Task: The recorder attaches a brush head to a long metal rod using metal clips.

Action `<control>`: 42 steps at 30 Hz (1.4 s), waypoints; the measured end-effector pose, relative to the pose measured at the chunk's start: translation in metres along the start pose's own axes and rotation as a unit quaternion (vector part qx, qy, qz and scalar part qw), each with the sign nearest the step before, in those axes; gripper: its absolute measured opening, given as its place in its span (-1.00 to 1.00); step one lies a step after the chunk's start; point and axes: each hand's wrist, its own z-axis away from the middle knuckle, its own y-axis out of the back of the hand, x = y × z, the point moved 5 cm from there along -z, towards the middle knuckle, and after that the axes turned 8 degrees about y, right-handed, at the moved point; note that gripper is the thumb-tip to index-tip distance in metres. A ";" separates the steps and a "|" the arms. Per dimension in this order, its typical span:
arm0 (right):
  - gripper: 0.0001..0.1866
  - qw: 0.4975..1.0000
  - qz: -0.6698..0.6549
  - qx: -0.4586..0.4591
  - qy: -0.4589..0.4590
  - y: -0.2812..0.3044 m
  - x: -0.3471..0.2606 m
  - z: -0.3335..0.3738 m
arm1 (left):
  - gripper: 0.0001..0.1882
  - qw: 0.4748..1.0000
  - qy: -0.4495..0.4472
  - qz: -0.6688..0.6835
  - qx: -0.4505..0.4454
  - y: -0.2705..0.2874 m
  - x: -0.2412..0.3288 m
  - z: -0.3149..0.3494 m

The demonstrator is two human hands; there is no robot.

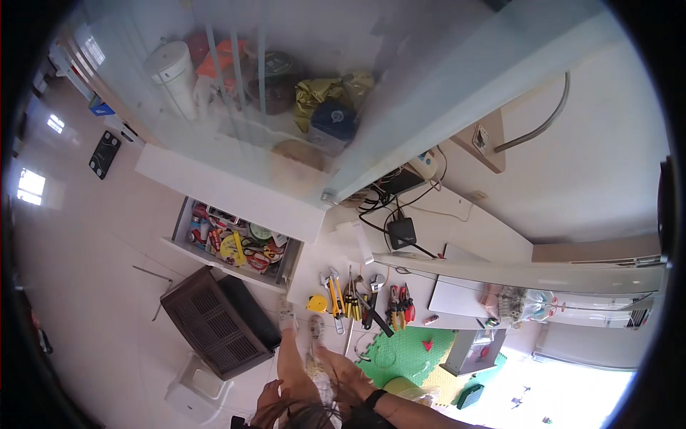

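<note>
My left hand [270, 395] is low in the head view beside my bent leg, fingers loosely apart, holding nothing that I can see. My right hand [354, 379], below a black wristband, lies near my other leg; its fingers blend with the skin behind. Beyond my feet, hand tools lie in a row: a yellow tape measure [316, 303], a yellow-handled wrench [334, 293], several screwdrivers [352, 300], a hammer [373, 313], an adjustable wrench [376, 282] and pliers with red grips [406, 304]. Both hands are apart from them.
An open drawer [187, 247] full of small items is ahead left. A dark brown crate [214, 325] lies tilted beside me, near a white stool [196, 393]. Green foam mat [389, 350] covers floor at right. Cables and a black adapter [401, 232] sit beyond the tools, below a glass door [457, 107].
</note>
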 end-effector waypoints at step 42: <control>-0.32 0.990 -0.010 0.138 -0.033 0.034 -0.016 0.056 | -0.62 0.992 -0.121 -0.024 -0.005 0.028 0.070 -0.051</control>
